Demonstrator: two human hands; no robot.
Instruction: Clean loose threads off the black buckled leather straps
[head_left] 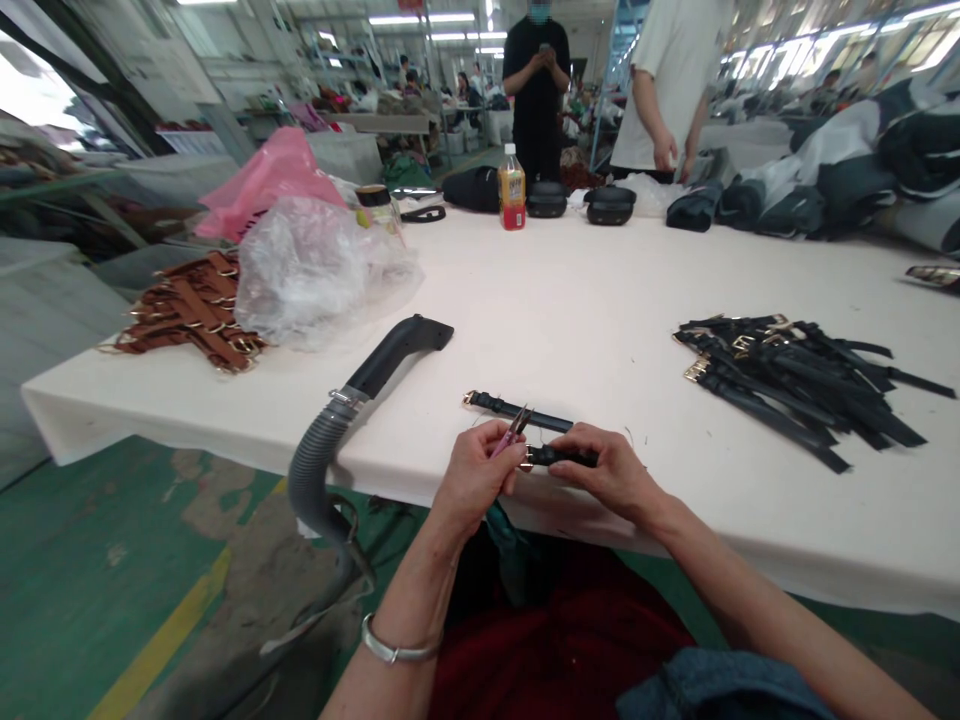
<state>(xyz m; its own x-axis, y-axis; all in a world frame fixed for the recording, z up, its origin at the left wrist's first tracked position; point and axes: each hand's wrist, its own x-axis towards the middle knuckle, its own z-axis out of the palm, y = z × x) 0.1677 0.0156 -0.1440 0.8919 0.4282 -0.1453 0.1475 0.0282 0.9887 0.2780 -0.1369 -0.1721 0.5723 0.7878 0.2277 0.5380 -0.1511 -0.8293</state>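
Note:
My left hand [478, 472] is closed round small thread snips [513, 430] with pinkish handles, their metal tips pointing up and away. Its fingertips also meet the gold buckle end of a short black strap [551, 456]. The other end of that strap is gripped by my right hand [611, 468], thumb and fingers pressed on it. Just beyond both hands a second black buckled strap [517, 409] lies on the white table [555, 300], its right end partly behind my right hand. Bits of thread lie near the straps.
A pile of black buckled straps [795, 375] lies to the right. On the left are a black nozzle on a grey hose [315, 455], a clear plastic bag [300, 270] and brown straps [191, 310]. A bottle [511, 190] stands at the far edge, near two standing people.

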